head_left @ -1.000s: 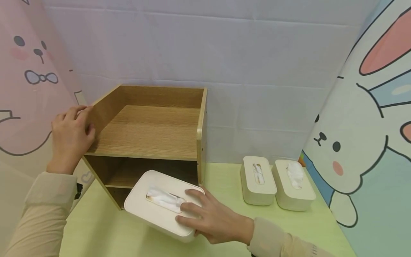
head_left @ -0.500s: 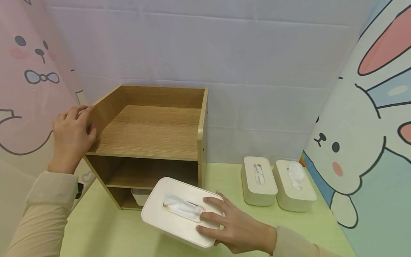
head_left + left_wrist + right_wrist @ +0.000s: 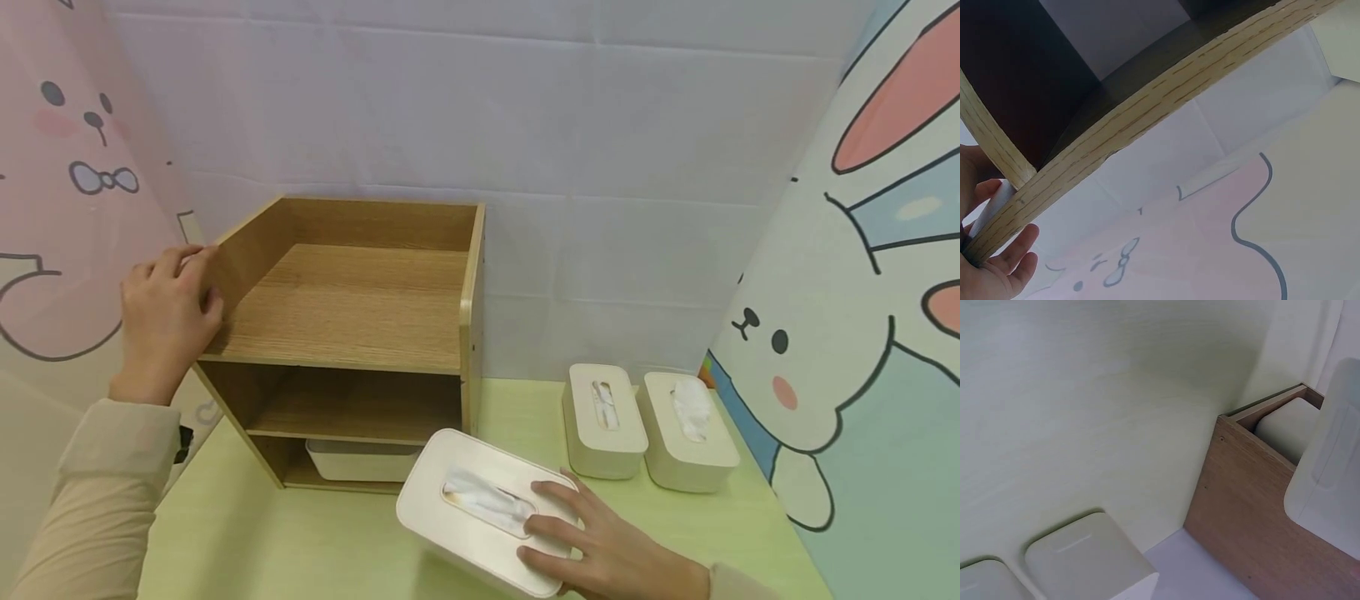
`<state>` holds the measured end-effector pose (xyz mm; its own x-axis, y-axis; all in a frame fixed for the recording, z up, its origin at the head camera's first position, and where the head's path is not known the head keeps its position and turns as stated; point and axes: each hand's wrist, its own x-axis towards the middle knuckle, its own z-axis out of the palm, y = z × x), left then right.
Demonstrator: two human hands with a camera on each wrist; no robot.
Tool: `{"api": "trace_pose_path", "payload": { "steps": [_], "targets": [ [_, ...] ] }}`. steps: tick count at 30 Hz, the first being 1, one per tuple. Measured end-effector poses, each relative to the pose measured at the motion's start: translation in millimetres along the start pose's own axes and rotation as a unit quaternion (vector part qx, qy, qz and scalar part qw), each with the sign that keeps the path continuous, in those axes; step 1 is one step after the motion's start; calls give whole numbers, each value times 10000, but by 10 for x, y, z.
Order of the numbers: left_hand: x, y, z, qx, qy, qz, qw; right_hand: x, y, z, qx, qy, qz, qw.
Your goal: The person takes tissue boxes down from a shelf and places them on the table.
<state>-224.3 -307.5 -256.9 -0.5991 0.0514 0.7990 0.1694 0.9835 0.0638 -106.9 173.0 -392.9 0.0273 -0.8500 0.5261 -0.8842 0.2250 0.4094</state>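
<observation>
My right hand (image 3: 607, 546) grips the right end of a white tissue box (image 3: 427, 492), its fingers spread on the lid beside the slot with a tissue poking out. Held at a tilt, the box is in front of the shelf's lower right corner; the right wrist view shows part of its body (image 3: 1329, 469). My left hand (image 3: 165, 321) grips the left side panel of a wooden shelf unit (image 3: 352, 308), fingers and thumb on either side of the board edge (image 3: 1147, 106) in the left wrist view. A white box (image 3: 360, 462) sits in the bottom compartment.
Two more white tissue boxes (image 3: 603, 425) (image 3: 690, 437) stand side by side on the pale green table (image 3: 300, 542), right of the shelf. A white cloth wall (image 3: 562, 125) is behind, and cartoon-printed panels (image 3: 810, 375) stand at both sides.
My right hand has carried the tissue box right and nearer to me, away from the shelf front. The box in the bottom compartment has come into view. My left hand has stayed put.
</observation>
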Motion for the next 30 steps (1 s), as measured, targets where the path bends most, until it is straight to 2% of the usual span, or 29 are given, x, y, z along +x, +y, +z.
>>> {"api": "trace_pose_path", "payload": {
  "steps": [5, 10, 17, 20, 25, 30],
  "targets": [
    [-5, -5, -3, -16, 1, -20, 10000, -255, -23, 38, 86, 57, 38, 9999],
    [-5, 5, 2, -6, 51, 2, 10000, -403, -14, 80, 212, 480, -73, 9986],
    [1, 11, 20, 1, 76, 33, 10000, -566, -35, 173, 195, 806, 220, 9963],
    [2, 17, 19, 7, 33, 17, 10000, -628, -41, 217, 57, 761, 450, 9961],
    [4, 18, 24, -4, 42, 17, 10000, -729, -58, 314, -204, 369, 957, 9945],
    [8, 10, 32, -5, 48, -1, 10000, -801, -82, 426, -67, 46, 1505, 9886]
  ]
}}
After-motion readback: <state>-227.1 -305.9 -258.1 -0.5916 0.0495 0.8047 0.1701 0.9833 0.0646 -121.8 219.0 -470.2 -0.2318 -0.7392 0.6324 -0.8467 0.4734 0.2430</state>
